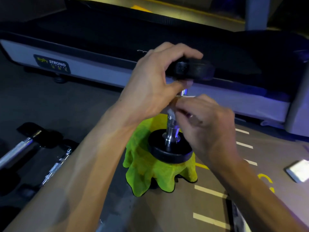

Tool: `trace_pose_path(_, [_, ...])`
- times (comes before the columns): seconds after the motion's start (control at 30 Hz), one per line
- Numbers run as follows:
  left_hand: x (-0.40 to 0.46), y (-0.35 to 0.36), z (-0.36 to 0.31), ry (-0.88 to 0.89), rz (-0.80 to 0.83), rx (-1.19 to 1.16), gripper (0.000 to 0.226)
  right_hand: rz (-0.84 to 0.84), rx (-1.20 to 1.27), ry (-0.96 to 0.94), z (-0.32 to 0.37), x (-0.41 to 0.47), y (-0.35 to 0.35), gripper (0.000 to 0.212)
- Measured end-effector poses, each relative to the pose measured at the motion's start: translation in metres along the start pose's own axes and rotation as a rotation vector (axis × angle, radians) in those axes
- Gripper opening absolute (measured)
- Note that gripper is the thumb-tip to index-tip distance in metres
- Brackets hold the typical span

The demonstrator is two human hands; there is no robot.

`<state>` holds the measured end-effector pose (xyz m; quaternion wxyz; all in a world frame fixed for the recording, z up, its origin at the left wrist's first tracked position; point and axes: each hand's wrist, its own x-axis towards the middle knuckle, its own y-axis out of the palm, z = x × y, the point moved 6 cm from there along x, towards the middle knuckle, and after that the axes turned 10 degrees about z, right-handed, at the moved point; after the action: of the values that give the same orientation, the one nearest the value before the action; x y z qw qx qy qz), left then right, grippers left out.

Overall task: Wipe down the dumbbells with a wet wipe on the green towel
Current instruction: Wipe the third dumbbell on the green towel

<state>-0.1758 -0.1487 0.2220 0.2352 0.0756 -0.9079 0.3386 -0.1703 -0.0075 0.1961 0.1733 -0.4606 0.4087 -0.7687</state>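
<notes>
A black dumbbell (pixel 170 151) with a chrome handle stands upright on a green towel (pixel 150 174), which is draped over a low support on the floor. My left hand (pixel 150 84) grips the dumbbell's upper black head from the left, thumb underneath. My right hand (pixel 205 124) pinches a white wet wipe (pixel 171 113) against the chrome handle, just below the upper head. Most of the wipe is hidden by my fingers.
Two more dumbbells with chrome handles (pixel 55 166) lie on the floor at the left. A treadmill base (pixel 93 71) labelled "Body Strong" runs across the back. A white packet (pixel 297 169) lies on the floor at the right, beside painted floor lines.
</notes>
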Motion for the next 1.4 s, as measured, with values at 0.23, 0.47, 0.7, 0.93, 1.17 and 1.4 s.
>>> trace_pose_path(0.23, [0.002, -0.006, 0.006, -0.049, 0.086, -0.075, 0.041, 0.144, 0.129, -0.044, -0.005, -0.017, 0.016, 0.022])
trace_pose_path(0.47, [0.002, -0.012, 0.015, -0.091, 0.071, -0.224, 0.037, 0.038, 0.174, 0.005, -0.003, -0.012, 0.006, 0.026])
trace_pose_path(0.7, [0.001, -0.013, 0.013, -0.066, 0.066, -0.262, 0.031, -0.088, 0.205, 0.01, -0.012, 0.015, -0.001, 0.019])
trace_pose_path(0.93, [0.002, -0.008, 0.009, -0.069, 0.037, -0.26, 0.032, -0.13, 0.348, 0.158, -0.014, -0.012, 0.001, 0.029])
trace_pose_path(1.17, [0.003, -0.008, 0.012, -0.084, 0.025, -0.29, 0.03, -0.488, 1.043, 0.662, -0.066, -0.026, -0.011, 0.019])
trace_pose_path(1.4, [0.007, -0.008, 0.012, -0.09, 0.037, -0.313, 0.029, -0.258, 1.021, 0.507, -0.028, 0.003, 0.023, 0.013])
